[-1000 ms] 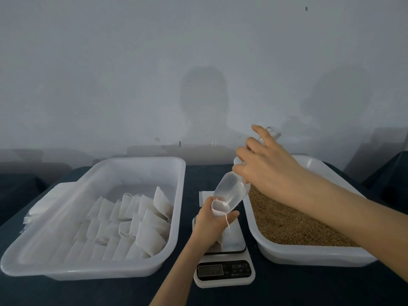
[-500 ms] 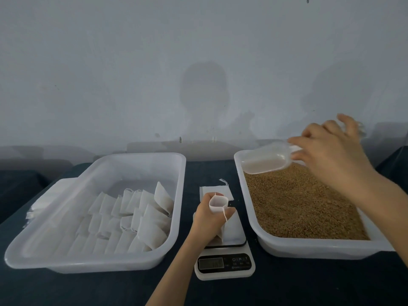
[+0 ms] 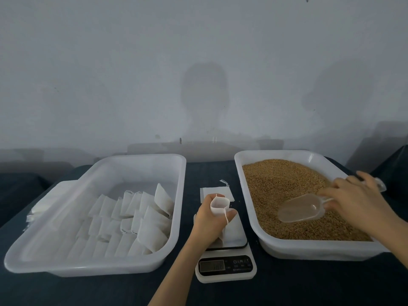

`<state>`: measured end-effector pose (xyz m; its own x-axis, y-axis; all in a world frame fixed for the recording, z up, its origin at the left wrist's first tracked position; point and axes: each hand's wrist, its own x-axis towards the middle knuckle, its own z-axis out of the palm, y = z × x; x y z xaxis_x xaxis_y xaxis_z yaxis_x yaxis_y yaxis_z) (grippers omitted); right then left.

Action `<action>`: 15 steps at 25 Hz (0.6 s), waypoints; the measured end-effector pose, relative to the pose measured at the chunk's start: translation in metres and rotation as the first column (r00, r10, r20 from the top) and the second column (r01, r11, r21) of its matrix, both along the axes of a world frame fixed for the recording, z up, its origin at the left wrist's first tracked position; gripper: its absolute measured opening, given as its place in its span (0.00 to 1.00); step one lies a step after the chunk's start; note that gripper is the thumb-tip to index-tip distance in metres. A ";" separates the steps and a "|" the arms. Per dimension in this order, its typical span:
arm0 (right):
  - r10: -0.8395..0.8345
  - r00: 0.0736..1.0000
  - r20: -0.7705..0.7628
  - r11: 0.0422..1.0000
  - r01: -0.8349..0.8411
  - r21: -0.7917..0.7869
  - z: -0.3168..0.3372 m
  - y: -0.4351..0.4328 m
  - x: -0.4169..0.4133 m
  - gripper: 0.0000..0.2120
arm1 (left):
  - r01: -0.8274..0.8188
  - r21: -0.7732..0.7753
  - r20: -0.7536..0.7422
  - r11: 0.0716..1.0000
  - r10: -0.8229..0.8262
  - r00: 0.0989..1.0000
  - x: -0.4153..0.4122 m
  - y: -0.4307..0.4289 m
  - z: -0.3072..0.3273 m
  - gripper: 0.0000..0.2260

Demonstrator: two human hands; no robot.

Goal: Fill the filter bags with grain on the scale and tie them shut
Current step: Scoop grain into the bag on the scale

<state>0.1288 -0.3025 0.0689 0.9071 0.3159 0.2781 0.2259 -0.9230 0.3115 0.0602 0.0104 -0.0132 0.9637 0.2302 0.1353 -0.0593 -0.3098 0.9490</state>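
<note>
Our left grip curls round the filter bag, holding its mouth open on the scale. Our right grip grasps the clear scoop by its handle, low over the grain in the right tub. We judge the bag light, limp and easily crushed, best held near the rim. A flat spare bag lies just beyond the scale, and the left tub stands aside.

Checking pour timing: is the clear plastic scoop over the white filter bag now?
No, the clear plastic scoop is over the brown grain.
</note>
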 end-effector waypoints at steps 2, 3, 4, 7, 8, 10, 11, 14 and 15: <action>0.037 0.999 0.006 0.999 -0.037 0.034 -0.008 0.002 0.000 0.14 | -0.004 -0.021 -0.009 1.000 0.004 1.000 -0.001 0.001 0.001 0.18; 0.067 0.998 0.019 0.996 -0.068 0.064 -0.012 0.003 0.000 0.14 | -0.006 -0.029 -0.014 1.000 0.006 1.000 -0.001 0.002 0.001 0.18; 0.098 0.994 0.039 0.990 -0.101 0.094 -0.015 0.005 0.000 0.14 | -0.008 -0.031 -0.017 0.999 0.007 1.000 -0.001 0.002 0.001 0.19; 0.133 0.991 0.023 0.982 -0.135 0.133 -0.020 0.013 -0.003 0.14 | -0.006 -0.026 -0.016 1.000 0.005 1.000 -0.002 0.001 0.003 0.20; 0.126 0.992 -0.003 0.983 -0.125 0.135 -0.021 0.016 -0.004 0.14 | -0.003 -0.023 -0.015 1.000 0.002 1.000 -0.002 0.001 0.003 0.20; 0.111 0.992 -0.067 0.980 -0.098 0.174 -0.024 0.020 -0.004 0.15 | 0.000 -0.021 -0.016 1.000 0.000 1.000 -0.002 0.001 0.004 0.20; 0.109 0.989 -0.098 0.972 -0.086 0.217 -0.025 0.021 -0.004 0.16 | 0.000 -0.021 -0.016 1.000 0.000 1.000 -0.002 0.001 0.004 0.20; 0.133 0.973 -0.189 0.920 -0.050 0.389 -0.028 0.021 -0.002 0.15 | 0.002 -0.023 -0.017 1.000 -0.002 1.000 -0.003 0.002 0.003 0.21; 0.147 0.967 -0.209 0.899 -0.042 0.436 -0.027 0.021 -0.003 0.13 | 0.002 -0.023 -0.016 1.000 -0.002 1.000 -0.003 0.002 0.003 0.21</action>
<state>0.1259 -0.2814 0.0415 0.9337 0.3025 0.1913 0.3360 -0.9251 -0.1767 0.0573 0.0126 -0.0098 0.9662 0.2309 0.1144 -0.0445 -0.2874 0.9568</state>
